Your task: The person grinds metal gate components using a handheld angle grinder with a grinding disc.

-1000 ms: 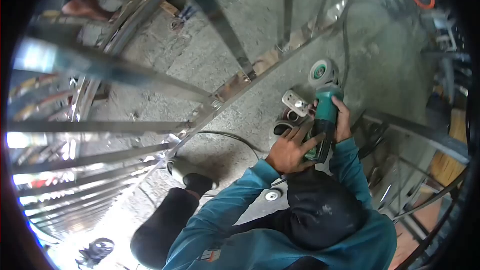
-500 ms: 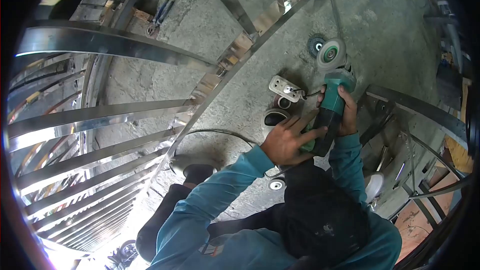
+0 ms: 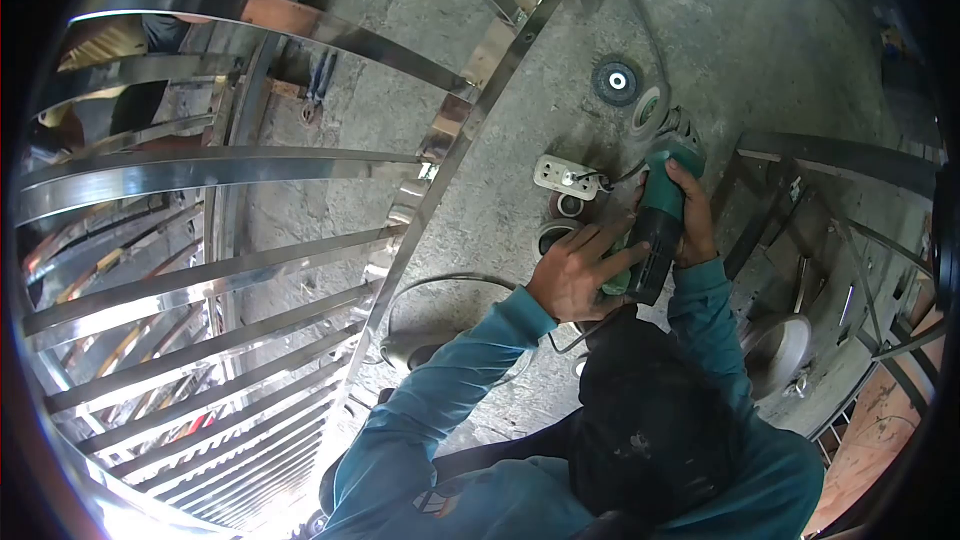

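A green and black angle grinder (image 3: 659,202) is held between my two hands, its disc (image 3: 650,111) pointing away from me. My left hand (image 3: 583,268) lies on the rear body from the left, fingers across the black casing. My right hand (image 3: 695,217) wraps the front green housing from the right, thumb on top. Just beyond the disc, a round dark abrasive disc (image 3: 616,81) lies on the floor. Left of the grinder is a white power strip (image 3: 566,177) with a plug in it. Below the strip, small round items (image 3: 569,205) sit near my left fingers.
A large shiny metal frame with bars (image 3: 330,166) fills the left side. Dark metal stands (image 3: 840,154) are at the right, near a round pale dish (image 3: 777,353). Pliers (image 3: 319,78) lie beyond the frame. Another person's clothing (image 3: 112,48) shows at upper left.
The view has shifted, with the metal frame appearing lower. The grinder is turned, so its disc shows more edge-on. Both hands have kept hold of it.
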A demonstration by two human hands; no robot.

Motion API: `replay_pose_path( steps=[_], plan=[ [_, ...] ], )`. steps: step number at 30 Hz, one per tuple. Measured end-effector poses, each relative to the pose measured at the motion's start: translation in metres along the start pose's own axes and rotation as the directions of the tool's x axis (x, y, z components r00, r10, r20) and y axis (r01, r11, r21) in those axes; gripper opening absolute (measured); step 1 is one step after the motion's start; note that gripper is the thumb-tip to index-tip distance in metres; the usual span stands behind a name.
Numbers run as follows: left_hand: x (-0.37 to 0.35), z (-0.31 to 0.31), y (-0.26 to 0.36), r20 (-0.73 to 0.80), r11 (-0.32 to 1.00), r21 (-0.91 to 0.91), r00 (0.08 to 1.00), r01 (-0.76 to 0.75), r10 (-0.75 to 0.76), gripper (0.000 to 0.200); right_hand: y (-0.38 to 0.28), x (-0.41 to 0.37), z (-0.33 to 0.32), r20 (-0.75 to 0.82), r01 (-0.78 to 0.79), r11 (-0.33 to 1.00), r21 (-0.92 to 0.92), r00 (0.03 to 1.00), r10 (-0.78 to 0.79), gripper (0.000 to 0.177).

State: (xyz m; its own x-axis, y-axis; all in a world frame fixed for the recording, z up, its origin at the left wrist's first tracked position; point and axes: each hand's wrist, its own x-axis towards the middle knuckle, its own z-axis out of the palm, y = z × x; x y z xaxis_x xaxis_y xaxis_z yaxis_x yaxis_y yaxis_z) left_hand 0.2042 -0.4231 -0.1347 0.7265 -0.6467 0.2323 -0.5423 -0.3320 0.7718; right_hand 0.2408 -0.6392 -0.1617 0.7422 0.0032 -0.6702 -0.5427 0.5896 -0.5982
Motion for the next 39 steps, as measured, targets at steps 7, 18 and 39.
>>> replay_pose_path(
  steps=[7,18,39],
  plan=[
    [0.0,0.005,0.007,-0.015,0.998,-0.047,0.999,0.035,-0.036,0.076,-0.001,-0.004,-0.009,-0.018,-0.052,0.998,0.026,0.998,0.053,0.038],
    [-0.007,0.007,0.008,-0.013,1.0,0.0,1.0,0.003,-0.003,0.075,0.003,-0.005,-0.003,-0.024,-0.062,0.994,0.093,0.998,0.065,0.03],
    [-0.019,0.022,-0.046,-0.125,0.968,-0.233,0.99,-0.095,0.067,0.067,-0.015,-0.006,0.001,-0.135,0.194,0.934,-0.299,0.961,-0.243,0.056]
  ],
)
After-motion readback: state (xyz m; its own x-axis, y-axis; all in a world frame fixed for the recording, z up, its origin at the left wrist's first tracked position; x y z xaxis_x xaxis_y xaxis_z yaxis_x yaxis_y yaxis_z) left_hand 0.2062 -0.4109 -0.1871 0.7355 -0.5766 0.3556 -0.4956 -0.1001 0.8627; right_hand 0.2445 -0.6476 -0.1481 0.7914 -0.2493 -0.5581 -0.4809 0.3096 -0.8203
